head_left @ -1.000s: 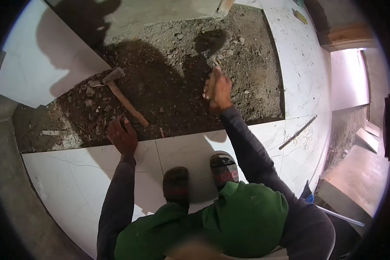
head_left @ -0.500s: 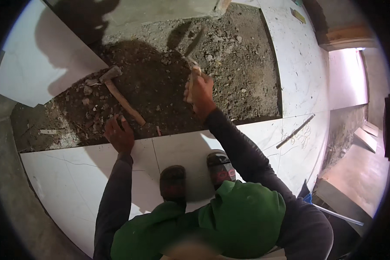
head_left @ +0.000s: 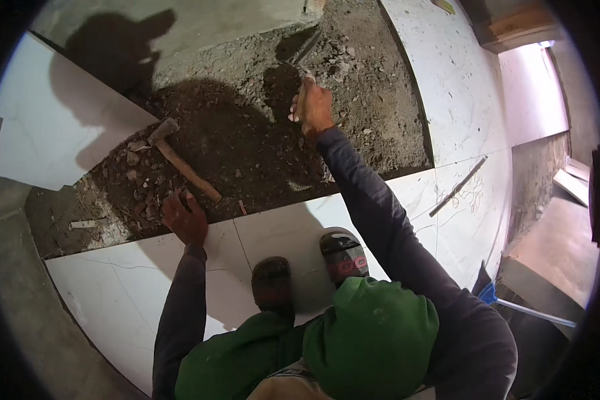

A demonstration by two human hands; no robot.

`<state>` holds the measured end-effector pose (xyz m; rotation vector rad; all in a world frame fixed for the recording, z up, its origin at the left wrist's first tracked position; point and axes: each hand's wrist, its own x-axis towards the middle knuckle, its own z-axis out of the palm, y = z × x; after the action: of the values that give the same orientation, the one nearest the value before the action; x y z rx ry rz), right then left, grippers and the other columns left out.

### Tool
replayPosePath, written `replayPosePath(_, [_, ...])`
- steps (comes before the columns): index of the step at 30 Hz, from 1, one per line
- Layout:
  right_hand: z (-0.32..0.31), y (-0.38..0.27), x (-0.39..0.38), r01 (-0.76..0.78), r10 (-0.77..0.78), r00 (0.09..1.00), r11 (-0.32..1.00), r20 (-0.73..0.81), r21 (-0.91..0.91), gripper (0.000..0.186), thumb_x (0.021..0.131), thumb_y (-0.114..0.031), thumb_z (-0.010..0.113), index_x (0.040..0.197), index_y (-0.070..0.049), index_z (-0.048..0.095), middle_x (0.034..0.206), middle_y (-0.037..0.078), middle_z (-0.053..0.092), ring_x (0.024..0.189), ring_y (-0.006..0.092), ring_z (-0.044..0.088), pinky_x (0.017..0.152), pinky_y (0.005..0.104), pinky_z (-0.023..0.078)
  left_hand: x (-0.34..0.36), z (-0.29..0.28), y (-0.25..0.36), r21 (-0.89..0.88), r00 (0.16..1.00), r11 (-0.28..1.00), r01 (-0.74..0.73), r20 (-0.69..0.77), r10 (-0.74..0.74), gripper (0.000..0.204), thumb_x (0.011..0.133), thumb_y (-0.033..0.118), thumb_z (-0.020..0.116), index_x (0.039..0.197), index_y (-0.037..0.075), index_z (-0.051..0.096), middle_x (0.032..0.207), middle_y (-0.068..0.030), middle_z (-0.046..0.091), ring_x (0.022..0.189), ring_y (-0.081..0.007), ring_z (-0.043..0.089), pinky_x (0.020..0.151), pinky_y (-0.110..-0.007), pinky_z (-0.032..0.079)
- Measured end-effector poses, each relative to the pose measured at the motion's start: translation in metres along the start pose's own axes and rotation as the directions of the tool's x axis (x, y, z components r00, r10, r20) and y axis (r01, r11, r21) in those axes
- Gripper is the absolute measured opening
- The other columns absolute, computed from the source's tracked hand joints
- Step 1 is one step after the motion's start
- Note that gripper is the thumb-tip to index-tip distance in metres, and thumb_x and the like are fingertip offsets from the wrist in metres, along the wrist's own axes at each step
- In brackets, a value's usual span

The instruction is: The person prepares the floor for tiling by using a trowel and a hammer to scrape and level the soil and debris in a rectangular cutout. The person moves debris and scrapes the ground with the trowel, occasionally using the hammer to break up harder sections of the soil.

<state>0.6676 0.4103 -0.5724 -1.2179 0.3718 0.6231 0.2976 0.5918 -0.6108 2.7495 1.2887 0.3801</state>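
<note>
My right hand [head_left: 316, 107] is closed around the wooden handle of a trowel [head_left: 307, 48]. Its thin metal blade points away from me, over the rough dirt bed [head_left: 373, 100] near the far concrete slab. My left hand [head_left: 185, 219] leans on the near edge of the bed, fingers apart and holding nothing, partly over the white floor tile [head_left: 280, 227]. Just beyond those fingers lies a hammer [head_left: 187, 170] with a wooden handle, its metal head toward the far left. Shadow darkens the soil between my hands.
A loose white tile [head_left: 40, 127] lies at the far left. On the laid tiles at right is a dark stick [head_left: 459, 187]. A blue brush with a pale handle [head_left: 533, 313] sits at lower right. My shoes [head_left: 343, 252] stand on the tiles by the bed.
My right hand has reached farther away with the trowel, toward the slab. My left hand stays planted at the bed's edge, and the view has shifted slightly.
</note>
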Motion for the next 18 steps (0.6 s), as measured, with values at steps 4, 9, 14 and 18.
replayPosePath(4, [-0.035, 0.025, -0.029, 0.079, -0.079, 0.997, 0.996, -0.009, 0.047, 0.043, 0.107, -0.049, 0.061, 0.107, -0.006, 0.056, 0.079, 0.006, 0.058, 0.056, 0.02, 0.056, 0.046, 0.0372, 0.048, -0.015, 0.022, -0.05, 0.125, 0.973, 0.984, -0.128, -0.178, 0.15, 0.032, 0.109, 0.034, 0.057, 0.131, 0.012, 0.063, 0.126, -0.0119, 0.06, 0.121, -0.0352, 0.06, 0.099, -0.056, 0.043])
replayPosePath(9, [-0.045, 0.022, -0.088, -0.013, 0.009, 0.992, 1.0, -0.123, -0.029, 0.038, 0.109, -0.047, 0.059, 0.105, -0.009, 0.057, 0.076, 0.005, 0.057, 0.055, 0.018, 0.056, 0.046, 0.0359, 0.048, -0.002, 0.009, -0.008, 0.029, 0.994, 0.999, -0.045, -0.096, 0.047, 0.033, 0.109, 0.036, 0.057, 0.13, 0.011, 0.064, 0.126, -0.0119, 0.06, 0.122, -0.0355, 0.059, 0.098, -0.056, 0.043])
replayPosePath(14, [-0.008, 0.056, -0.073, -0.001, 0.012, 0.998, 0.982, 0.054, -0.19, 0.041, 0.112, -0.048, 0.055, 0.097, -0.01, 0.057, 0.071, 0.003, 0.051, 0.051, 0.0155, 0.053, 0.042, 0.0355, 0.047, -0.006, 0.001, -0.011, -0.031, 1.0, 0.999, -0.022, -0.021, 0.021, 0.033, 0.109, 0.035, 0.057, 0.131, 0.012, 0.064, 0.126, -0.0118, 0.061, 0.123, -0.0355, 0.059, 0.098, -0.057, 0.043])
replayPosePath(18, [-0.085, 0.054, -0.099, -0.086, 0.091, 0.995, 0.992, 0.045, -0.089, 0.04, 0.112, -0.047, 0.056, 0.104, -0.007, 0.059, 0.074, 0.004, 0.055, 0.052, 0.0158, 0.056, 0.041, 0.0356, 0.048, -0.007, 0.019, -0.034, 0.08, 0.993, 0.995, -0.06, -0.101, 0.068, 0.032, 0.108, 0.034, 0.059, 0.131, 0.012, 0.064, 0.126, -0.0125, 0.061, 0.123, -0.0355, 0.059, 0.099, -0.057, 0.043])
